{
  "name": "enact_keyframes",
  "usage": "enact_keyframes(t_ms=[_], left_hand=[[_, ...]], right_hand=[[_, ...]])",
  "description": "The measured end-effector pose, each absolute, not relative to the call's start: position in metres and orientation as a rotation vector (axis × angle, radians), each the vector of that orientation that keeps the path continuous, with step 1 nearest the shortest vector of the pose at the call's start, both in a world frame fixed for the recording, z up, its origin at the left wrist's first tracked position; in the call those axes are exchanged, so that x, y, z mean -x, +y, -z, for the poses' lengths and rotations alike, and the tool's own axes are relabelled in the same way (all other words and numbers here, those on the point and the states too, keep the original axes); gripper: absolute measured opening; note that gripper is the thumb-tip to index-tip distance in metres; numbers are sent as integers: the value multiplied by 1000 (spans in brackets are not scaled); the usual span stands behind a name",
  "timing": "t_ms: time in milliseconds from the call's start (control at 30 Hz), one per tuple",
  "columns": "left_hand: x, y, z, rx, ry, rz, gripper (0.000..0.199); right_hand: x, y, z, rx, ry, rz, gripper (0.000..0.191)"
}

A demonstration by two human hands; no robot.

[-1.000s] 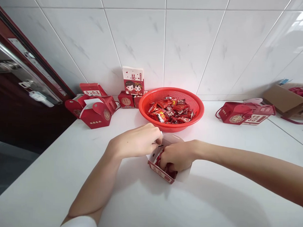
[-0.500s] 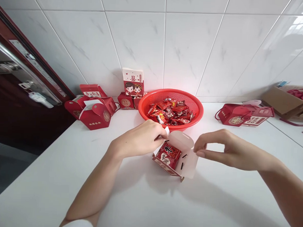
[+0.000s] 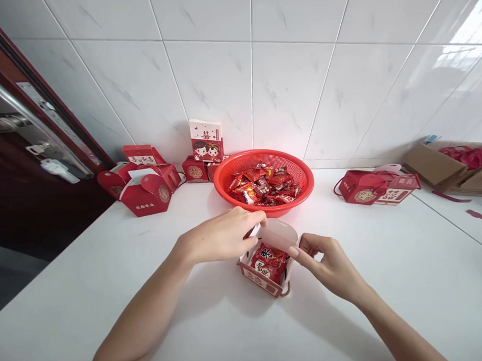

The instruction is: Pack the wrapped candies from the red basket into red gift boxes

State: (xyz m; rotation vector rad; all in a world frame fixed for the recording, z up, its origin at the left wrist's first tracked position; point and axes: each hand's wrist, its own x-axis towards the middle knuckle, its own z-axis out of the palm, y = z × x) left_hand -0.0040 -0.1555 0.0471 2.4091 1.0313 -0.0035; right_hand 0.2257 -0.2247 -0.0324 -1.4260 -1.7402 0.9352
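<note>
A small red-and-white candy box stands on the white counter, its top open and its pale back flap raised. Red candy packets with dark lettering lie inside. My left hand is closed on the box's left side flap, fingers bent over its upper edge. Thumb and fingers of my right hand pinch the right side flap, which stands upright. A short cord loop shows at the box's lower right corner.
Behind the box, a red plastic basket holds many wrapped candies. Red boxes stand at left, beside a door with keys. More red boxes and a cardboard carton are at right. A tiled wall closes the back.
My right hand has moved left and turned the right flap from leaning outward to upright. The left hand stays at the left flap. The camera view has shifted slightly.
</note>
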Motion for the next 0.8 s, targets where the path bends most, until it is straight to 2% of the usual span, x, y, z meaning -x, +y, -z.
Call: enact_keyframes(t_ms=[100,233,467,533,667,800], left_hand=[[2,-157,-49,-2371,997,52,15],[0,-157,-50,-2332,894,140,26],[5,-156,-52,-2355,824,267,49],[5,-155,-51,-2382,797,292,45],[0,-151,-45,-2387,894,236,23],[-9,-152,-40,-2407,1057,191,19]], right_hand=[[-217,-226,38,1346,-1697,-886,53],[-211,-228,46,1261,-1778,-798,39],[-212,-233,53,1352,-1916,-575,44],[-212,-235,57,1346,-1928,-507,42],[-213,-238,70,1337,-1870,-321,42],[-217,-236,77,1324,-1857,-311,43]])
